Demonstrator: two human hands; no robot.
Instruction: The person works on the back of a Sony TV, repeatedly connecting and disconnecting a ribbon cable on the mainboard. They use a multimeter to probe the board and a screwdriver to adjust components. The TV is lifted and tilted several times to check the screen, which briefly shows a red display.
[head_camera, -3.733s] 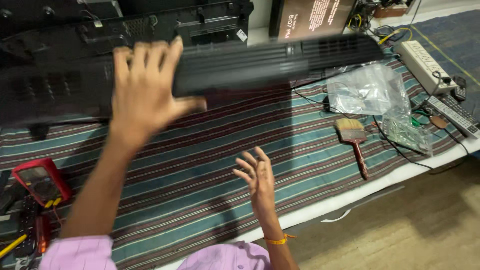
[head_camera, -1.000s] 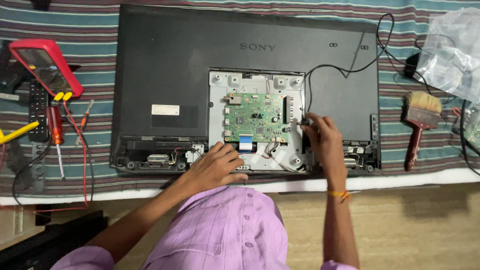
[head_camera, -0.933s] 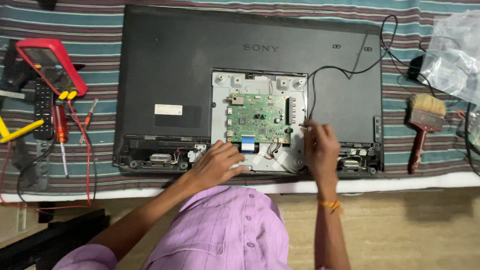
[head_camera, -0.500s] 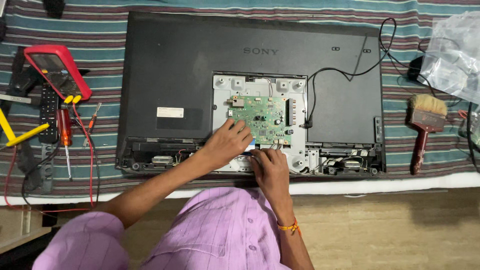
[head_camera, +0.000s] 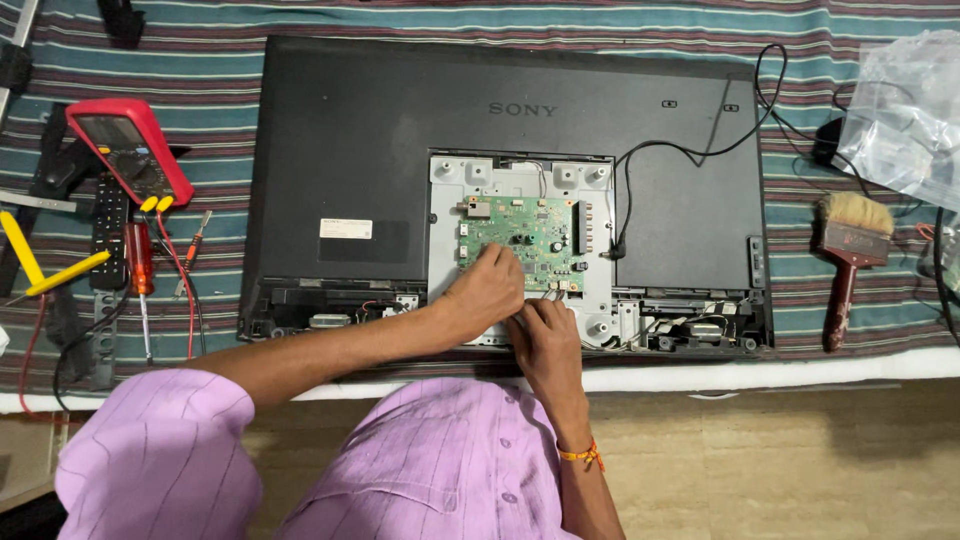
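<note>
Leaning over the TV (head_camera: 400, 160) on the worktop, both hands meet at the green board's (head_camera: 520, 232) lower edge: left hand (head_camera: 487, 292) on it, right hand (head_camera: 543, 335) just below, fingers curled, seemingly pinching something small.

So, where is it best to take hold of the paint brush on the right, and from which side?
Probably the reddish wooden handle of the paint brush, gripped from above. It lies flat on the striped cloth, bristles pointing away, with bare cloth on both sides of the handle for fingers.
</note>
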